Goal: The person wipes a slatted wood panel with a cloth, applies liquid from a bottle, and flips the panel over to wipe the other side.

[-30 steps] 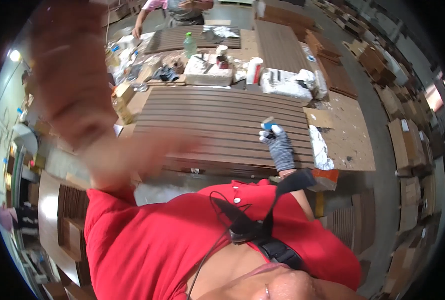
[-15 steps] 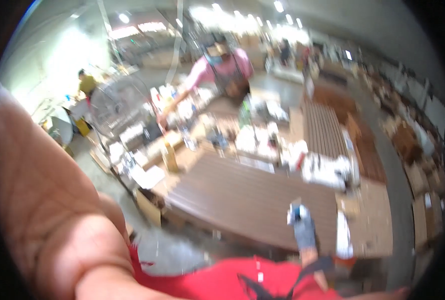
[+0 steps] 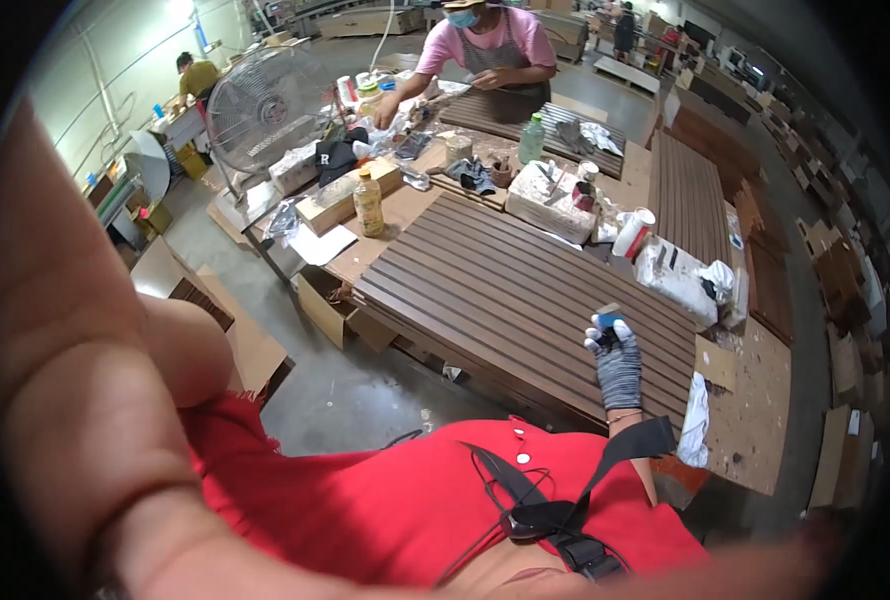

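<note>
My left hand (image 3: 85,330) is bare and looms very large along the left side, close to the camera. Its palm and wrist show, but the fingertips run out of the picture. My right hand (image 3: 615,365) wears a grey knit glove with white fingertips. It is closed around a small blue piece with a tan-grey edge (image 3: 610,318), whose exact kind I cannot make out. Beneath that hand lies a wide stack of dark brown grooved boards (image 3: 505,290) on the workbench.
A white block-like bundle (image 3: 555,200), a red-and-white tub (image 3: 633,232), a yellow bottle (image 3: 368,205) and a green bottle (image 3: 532,140) stand beyond the boards. A fan (image 3: 265,110) is at the left. Across the bench a person in pink (image 3: 495,50) reaches over it. Cardboard boxes (image 3: 323,305) sit below.
The blurred view has steadied and tilted downward, so the bench sits higher and more of my red shirt shows. My right hand still holds the blue piece over the boards.
</note>
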A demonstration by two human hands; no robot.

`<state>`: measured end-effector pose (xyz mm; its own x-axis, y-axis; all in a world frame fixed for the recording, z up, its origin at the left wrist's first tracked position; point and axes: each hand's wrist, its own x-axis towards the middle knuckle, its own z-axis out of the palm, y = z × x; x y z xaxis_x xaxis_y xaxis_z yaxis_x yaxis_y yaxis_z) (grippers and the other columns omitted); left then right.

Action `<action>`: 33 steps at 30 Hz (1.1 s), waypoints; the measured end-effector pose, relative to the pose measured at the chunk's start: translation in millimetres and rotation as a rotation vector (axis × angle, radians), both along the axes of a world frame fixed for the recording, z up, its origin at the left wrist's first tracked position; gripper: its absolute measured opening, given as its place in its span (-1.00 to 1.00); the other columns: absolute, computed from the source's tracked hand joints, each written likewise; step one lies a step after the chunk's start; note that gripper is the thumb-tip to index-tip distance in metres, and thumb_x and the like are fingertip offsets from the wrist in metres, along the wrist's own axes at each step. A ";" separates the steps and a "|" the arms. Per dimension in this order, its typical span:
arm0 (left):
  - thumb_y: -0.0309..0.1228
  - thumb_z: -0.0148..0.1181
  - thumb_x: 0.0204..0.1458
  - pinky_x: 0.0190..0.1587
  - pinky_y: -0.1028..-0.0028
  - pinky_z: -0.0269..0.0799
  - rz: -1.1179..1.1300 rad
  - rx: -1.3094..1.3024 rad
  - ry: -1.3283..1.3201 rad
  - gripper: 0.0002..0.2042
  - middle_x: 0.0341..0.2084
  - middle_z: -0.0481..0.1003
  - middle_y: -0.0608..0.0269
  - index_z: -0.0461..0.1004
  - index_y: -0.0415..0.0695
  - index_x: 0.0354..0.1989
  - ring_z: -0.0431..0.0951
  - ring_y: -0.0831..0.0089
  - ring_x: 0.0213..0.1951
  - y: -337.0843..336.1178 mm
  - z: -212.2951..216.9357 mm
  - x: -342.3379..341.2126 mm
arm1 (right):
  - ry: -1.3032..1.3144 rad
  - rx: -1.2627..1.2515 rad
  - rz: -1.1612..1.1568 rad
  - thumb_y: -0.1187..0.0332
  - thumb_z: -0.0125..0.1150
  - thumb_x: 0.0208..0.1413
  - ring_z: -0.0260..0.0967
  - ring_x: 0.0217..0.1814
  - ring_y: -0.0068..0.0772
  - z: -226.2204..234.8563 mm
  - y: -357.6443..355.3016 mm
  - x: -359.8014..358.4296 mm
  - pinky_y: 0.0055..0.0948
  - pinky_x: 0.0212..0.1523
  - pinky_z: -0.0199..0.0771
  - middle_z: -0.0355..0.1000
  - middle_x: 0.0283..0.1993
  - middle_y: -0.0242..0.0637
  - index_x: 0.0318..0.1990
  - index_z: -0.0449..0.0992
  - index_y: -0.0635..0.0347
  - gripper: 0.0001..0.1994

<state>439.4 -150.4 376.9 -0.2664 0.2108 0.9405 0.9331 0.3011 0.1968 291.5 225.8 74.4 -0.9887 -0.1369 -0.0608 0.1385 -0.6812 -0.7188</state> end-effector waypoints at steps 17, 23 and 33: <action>-0.45 0.44 -0.12 0.15 0.01 0.30 0.008 -0.071 0.102 -0.20 0.24 0.22 0.12 0.14 0.01 0.33 0.17 0.13 0.28 9.2 -7.0 -35.1 | 0.100 -0.084 0.024 0.14 0.17 0.19 0.47 -0.19 -0.25 -3.9 43.2 -50.6 -0.28 -0.21 0.57 0.52 -0.10 -0.16 -0.03 0.50 0.27 -0.63; -0.45 0.43 -0.12 0.16 -0.03 0.28 0.086 -0.112 0.196 -0.19 0.27 0.20 0.12 0.11 0.03 0.35 0.15 0.10 0.30 -1.5 16.2 -49.9 | 0.118 -0.035 -0.032 0.17 0.14 0.19 0.45 -0.24 -0.29 -7.2 36.0 -45.9 -0.32 -0.24 0.49 0.53 -0.10 -0.21 -0.02 0.50 0.23 -0.66; -0.46 0.42 -0.11 0.18 -0.09 0.25 0.321 -0.394 0.293 -0.16 0.31 0.17 0.12 0.08 0.06 0.38 0.12 0.06 0.33 -132.8 70.6 -47.6 | 0.005 -0.087 0.021 0.21 0.12 0.23 0.54 -0.21 -0.26 -3.9 -17.7 -81.6 -0.35 -0.22 0.61 0.56 -0.14 -0.15 -0.05 0.49 0.31 -0.68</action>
<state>391.8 -283.2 447.5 -0.1155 0.5115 0.8515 0.7818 0.5756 -0.2397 209.9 208.1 70.5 -0.9859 -0.1619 -0.0425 0.1495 -0.7379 -0.6582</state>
